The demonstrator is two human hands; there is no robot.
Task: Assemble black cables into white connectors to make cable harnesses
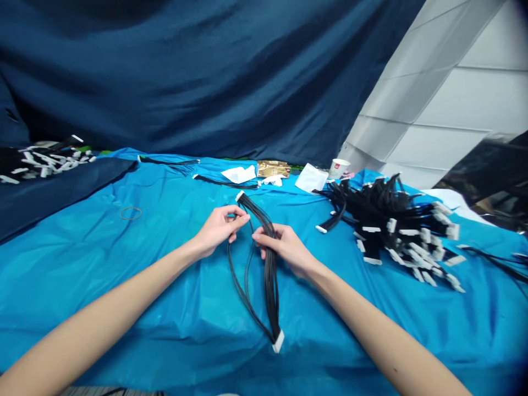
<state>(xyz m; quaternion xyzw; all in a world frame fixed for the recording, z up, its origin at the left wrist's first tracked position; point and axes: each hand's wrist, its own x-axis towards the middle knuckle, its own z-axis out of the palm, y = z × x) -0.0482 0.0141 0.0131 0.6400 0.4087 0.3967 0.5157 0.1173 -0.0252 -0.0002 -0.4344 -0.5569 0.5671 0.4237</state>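
A black wire harness [270, 280] runs down the middle of the blue sheet, with a white connector [278, 341] at its near end and another [240, 196] at its far end. My left hand [223, 226] pinches a few thin wires separated to the left of the main bundle. Those wires bow away and rejoin the bundle at the near connector. My right hand [280, 246] is closed around the main bundle below its far end, thumb toward the separated wires.
A large pile of black harnesses [383, 214] lies at right, another pile [49, 162] at far left. Behind are a paper cup [339, 168], white papers [311, 178], a gold packet [273, 168] and loose harnesses [225, 182]. A rubber band [131, 218] lies left.
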